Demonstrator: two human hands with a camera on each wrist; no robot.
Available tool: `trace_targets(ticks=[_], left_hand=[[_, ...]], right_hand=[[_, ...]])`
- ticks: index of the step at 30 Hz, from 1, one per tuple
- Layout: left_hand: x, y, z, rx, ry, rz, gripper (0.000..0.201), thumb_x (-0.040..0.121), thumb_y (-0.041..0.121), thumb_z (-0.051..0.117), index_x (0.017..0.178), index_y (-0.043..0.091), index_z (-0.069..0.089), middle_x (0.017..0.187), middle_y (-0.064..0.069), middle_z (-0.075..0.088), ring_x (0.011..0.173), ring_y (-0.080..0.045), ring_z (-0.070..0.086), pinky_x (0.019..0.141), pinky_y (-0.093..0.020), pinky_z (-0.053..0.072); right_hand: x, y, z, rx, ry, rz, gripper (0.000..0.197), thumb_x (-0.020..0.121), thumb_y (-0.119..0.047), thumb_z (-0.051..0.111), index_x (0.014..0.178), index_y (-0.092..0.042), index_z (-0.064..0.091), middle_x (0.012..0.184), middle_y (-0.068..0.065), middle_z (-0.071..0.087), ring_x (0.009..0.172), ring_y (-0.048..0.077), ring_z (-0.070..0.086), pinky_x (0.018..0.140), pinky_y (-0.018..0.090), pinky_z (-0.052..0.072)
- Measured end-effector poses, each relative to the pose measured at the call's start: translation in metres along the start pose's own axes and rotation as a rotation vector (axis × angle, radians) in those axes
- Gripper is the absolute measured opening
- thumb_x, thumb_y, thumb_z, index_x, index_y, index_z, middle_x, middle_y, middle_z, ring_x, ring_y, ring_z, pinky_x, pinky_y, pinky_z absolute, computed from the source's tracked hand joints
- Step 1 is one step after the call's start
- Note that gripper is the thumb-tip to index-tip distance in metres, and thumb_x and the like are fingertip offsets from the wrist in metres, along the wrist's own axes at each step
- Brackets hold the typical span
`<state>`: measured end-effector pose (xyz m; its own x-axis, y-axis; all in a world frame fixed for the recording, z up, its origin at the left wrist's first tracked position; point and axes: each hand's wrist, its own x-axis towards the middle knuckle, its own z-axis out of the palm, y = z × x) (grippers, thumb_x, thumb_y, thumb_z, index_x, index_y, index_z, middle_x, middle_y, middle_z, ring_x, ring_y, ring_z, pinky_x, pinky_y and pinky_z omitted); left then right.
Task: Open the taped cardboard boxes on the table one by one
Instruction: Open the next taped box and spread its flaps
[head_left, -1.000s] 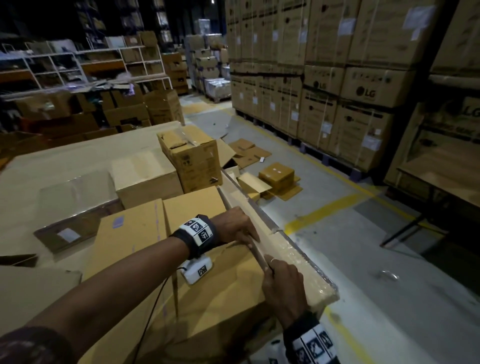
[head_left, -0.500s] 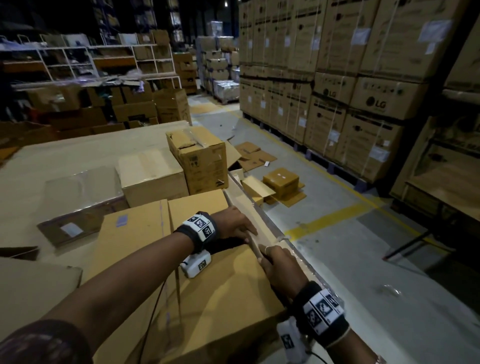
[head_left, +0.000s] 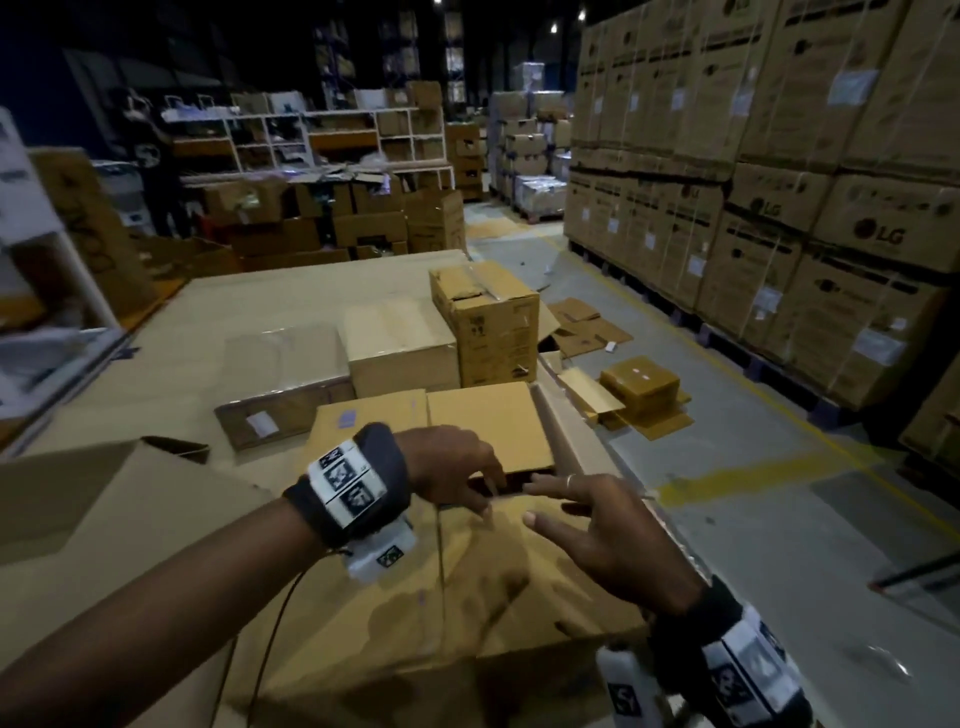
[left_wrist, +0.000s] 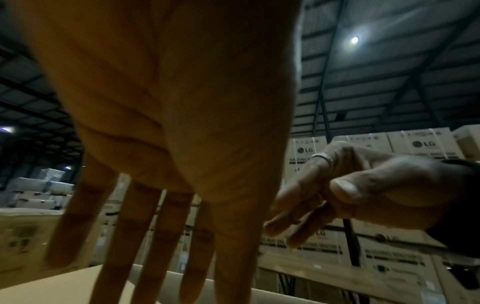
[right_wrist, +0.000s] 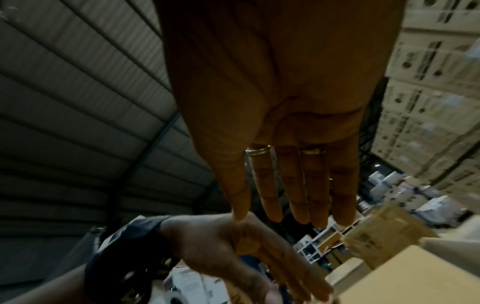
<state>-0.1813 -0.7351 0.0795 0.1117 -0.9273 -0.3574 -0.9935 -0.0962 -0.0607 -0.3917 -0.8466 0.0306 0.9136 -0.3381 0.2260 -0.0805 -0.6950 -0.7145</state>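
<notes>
Box (head_left: 467, 587) flaps closed | left hand (head_left: 452, 467) fingers straight, touching | right hand (head_left: 608, 535) fingers spread, empty

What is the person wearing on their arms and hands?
Each wrist carries a dark band with a white strip of black square markers: left wristband, right wristband. A small white camera unit hangs under the left one, trailing a thin cable. The right hand wears rings.
</notes>
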Motion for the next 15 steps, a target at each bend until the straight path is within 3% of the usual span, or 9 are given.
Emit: trace_targets(ticks=[4, 6, 8, 10, 12, 15], left_hand=[[-0.080, -0.001, 0.042, -0.184, -0.041, -0.213, 0.053, 0.094, 0.052, 0.062, 0.142, 0.033, 0.054, 0.130, 0.003, 0.065, 0.116, -0.022, 0.062, 0.096, -0.042, 0.052], [-0.116, 0.004, 0.067, -0.299, -0.032, -0.304, 0.056, 0.093, 0.051, 0.064, 0.144, 0.032, 0.052, 0.131, 0.004, 0.063, 0.117, -0.021, 0.060, 0.097, -0.040, 0.051], [-0.149, 0.017, 0.091, -0.393, 0.015, -0.350, 0.063, 0.091, 0.058, 0.065, 0.145, 0.030, 0.050, 0.135, 0.003, 0.058, 0.121, -0.022, 0.057, 0.099, -0.038, 0.049], [-0.174, 0.032, 0.119, -0.467, 0.092, -0.360, 0.072, 0.089, 0.060, 0.065, 0.151, 0.031, 0.043, 0.153, 0.002, 0.042, 0.137, -0.021, 0.044, 0.111, -0.036, 0.040], [-0.189, 0.048, 0.146, -0.530, 0.184, -0.394, 0.084, 0.087, 0.063, 0.066, 0.157, 0.036, 0.029, 0.167, 0.004, 0.019, 0.151, -0.020, 0.023, 0.121, -0.034, 0.024], [-0.199, 0.060, 0.182, -0.602, 0.356, -0.566, 0.093, 0.086, 0.070, 0.060, 0.160, 0.042, 0.012, 0.170, 0.004, -0.007, 0.157, -0.021, -0.005, 0.125, -0.044, 0.009]], right_hand=[[0.017, -0.048, 0.020, 0.043, -0.180, -0.124, 0.035, 0.093, -0.041, 0.069, 0.127, -0.037, 0.068, 0.128, -0.028, 0.062, 0.119, -0.010, 0.056, 0.095, 0.016, 0.051], [0.031, -0.054, 0.038, -0.047, -0.275, -0.121, 0.038, 0.092, -0.047, 0.068, 0.127, -0.034, 0.068, 0.132, -0.021, 0.064, 0.119, -0.003, 0.058, 0.097, 0.025, 0.054], [0.044, -0.054, 0.056, -0.294, -0.411, -0.109, 0.038, 0.093, -0.047, 0.065, 0.126, -0.027, 0.068, 0.131, -0.011, 0.064, 0.118, 0.008, 0.058, 0.097, 0.034, 0.053], [0.049, -0.055, 0.070, -0.596, -0.628, -0.112, 0.034, 0.099, -0.039, 0.058, 0.126, -0.019, 0.064, 0.130, 0.001, 0.062, 0.115, 0.020, 0.058, 0.095, 0.036, 0.050], [0.052, -0.056, 0.076, -0.764, -0.860, -0.129, 0.032, 0.104, -0.031, 0.050, 0.130, -0.013, 0.057, 0.132, 0.007, 0.059, 0.114, 0.027, 0.058, 0.089, 0.034, 0.046], [0.058, -0.056, 0.076, -0.795, -0.966, -0.180, 0.028, 0.106, -0.025, 0.046, 0.128, -0.009, 0.055, 0.133, 0.010, 0.059, 0.113, 0.029, 0.059, 0.083, 0.032, 0.042]])
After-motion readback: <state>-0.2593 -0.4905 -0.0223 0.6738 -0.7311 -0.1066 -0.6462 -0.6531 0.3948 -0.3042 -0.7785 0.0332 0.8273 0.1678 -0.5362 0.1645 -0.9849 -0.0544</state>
